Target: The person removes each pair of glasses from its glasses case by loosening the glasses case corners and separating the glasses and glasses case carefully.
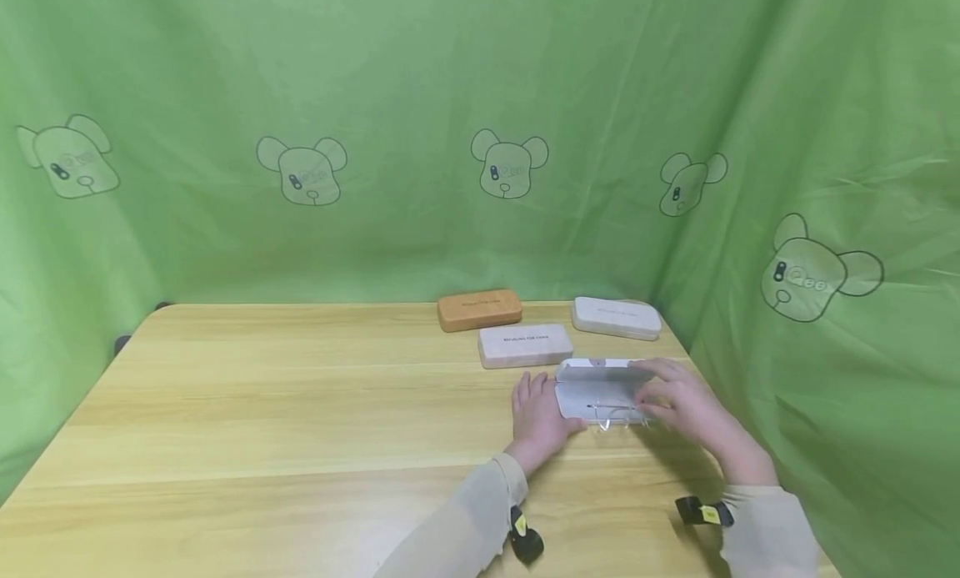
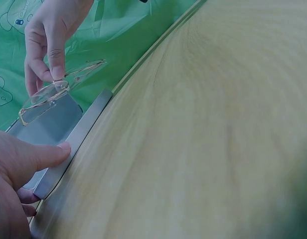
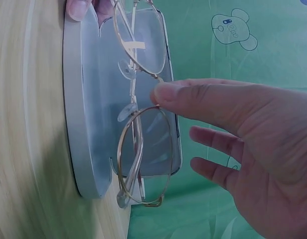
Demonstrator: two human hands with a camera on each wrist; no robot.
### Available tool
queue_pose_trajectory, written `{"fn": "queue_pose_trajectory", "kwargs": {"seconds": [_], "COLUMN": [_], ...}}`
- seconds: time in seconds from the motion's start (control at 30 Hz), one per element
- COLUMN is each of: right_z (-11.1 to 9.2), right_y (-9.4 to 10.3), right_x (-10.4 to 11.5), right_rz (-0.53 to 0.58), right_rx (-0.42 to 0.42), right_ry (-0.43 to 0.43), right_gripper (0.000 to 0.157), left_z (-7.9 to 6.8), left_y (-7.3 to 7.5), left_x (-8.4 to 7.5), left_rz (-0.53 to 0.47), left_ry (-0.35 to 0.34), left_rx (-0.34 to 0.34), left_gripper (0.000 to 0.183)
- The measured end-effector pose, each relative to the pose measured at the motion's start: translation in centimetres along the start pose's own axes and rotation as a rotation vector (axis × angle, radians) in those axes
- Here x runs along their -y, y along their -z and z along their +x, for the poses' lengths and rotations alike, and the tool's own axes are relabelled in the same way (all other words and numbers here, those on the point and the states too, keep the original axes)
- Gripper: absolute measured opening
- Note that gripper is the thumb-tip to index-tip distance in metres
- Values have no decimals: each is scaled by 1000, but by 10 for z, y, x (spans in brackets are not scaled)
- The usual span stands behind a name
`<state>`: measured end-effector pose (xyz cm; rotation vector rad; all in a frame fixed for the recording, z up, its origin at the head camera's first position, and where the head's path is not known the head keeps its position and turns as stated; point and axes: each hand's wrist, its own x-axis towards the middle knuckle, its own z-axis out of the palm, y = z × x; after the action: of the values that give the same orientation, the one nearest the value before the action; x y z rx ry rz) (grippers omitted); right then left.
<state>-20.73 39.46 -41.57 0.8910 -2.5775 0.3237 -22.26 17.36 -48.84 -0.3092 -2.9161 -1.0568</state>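
In the head view an eyeglass case (image 1: 573,401) with a pale grey lining lies open near the table's right side. My left hand (image 1: 540,419) grips its left end; the left wrist view shows the thumb over the front wall (image 2: 86,130). My right hand (image 1: 686,401) pinches a pair of eyeglasses by the bridge, between thumb and a finger partly hidden. These eyeglasses (image 3: 138,135) have thin gold-coloured rims, clear lenses and folded temples. They hover over the open case, with the lid (image 3: 174,144) standing up behind them.
Beyond the open case lie three closed cases: an orange-brown one (image 1: 480,311), a whitish one (image 1: 525,346) and another whitish one (image 1: 617,318) at the back right. A green curtain (image 1: 420,128) hangs behind and beside the wooden table (image 1: 285,411).
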Motion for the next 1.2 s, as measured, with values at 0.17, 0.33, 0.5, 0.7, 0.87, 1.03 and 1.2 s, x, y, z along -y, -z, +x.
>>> {"fn": "queue_pose_trajectory", "kwargs": {"seconds": [0.17, 0.33, 0.5, 0.7, 0.87, 1.03, 1.2], "right_z": [1, 1, -1, -2, -4, -7, -8], "right_y": [2, 3, 5, 5, 2, -2, -6], "right_x": [4, 7, 11, 14, 15, 16, 15], "right_rz": [-17, -26, -29, 1, 19, 3, 16], "right_rx": [-6, -12, -3, 12, 49, 41, 42], "right_ry": [14, 26, 9, -15, -45, -25, -11], "right_gripper": [23, 22, 20, 20, 20, 23, 24], "left_z": [0, 1, 2, 4, 4, 2, 2], "left_y": [0, 1, 3, 6, 6, 3, 0], "left_x": [0, -2, -2, -3, -2, -1, 1], "left_rz": [-6, -1, 13, 32, 28, 37, 49], "left_ry": [-5, -5, 0, -1, -8, -7, 3], "left_rx": [1, 3, 5, -2, -1, 5, 11], "left_gripper": [81, 81, 81, 80, 80, 82, 82]}}
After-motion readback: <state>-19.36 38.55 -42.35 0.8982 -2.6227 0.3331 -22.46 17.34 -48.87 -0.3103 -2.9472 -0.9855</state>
